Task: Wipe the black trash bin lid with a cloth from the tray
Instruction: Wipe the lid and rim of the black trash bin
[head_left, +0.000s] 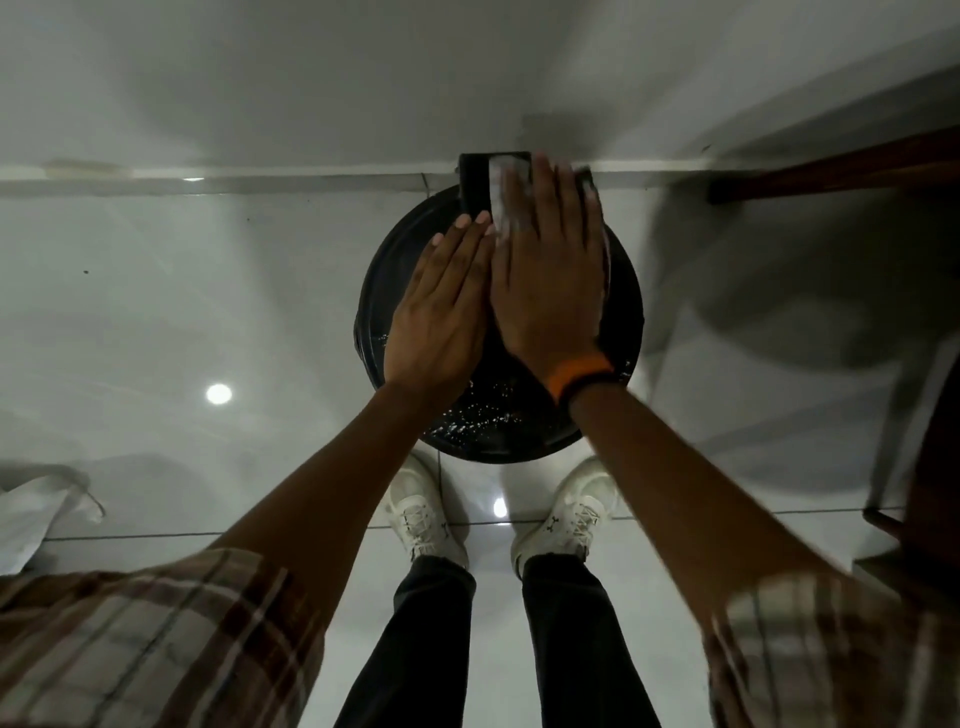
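Note:
The round black trash bin lid (626, 306) stands on the floor against the wall, right in front of my feet. White specks and droplets dot its near part. My right hand (550, 280) lies flat on the lid's far half, pressing a pale cloth (505, 200) whose edge shows past my fingertips near the lid's hinge block. My left hand (441, 306) rests flat on the lid beside it, fingers together and straight, holding nothing. Most of the cloth is hidden under my right palm.
Glossy white floor tiles surround the bin. A dark wooden table edge (841, 166) and its metal leg (883, 441) stand at the right. A crumpled white cloth or bag (36, 509) lies on the floor at the far left. The wall's skirting runs just behind the bin.

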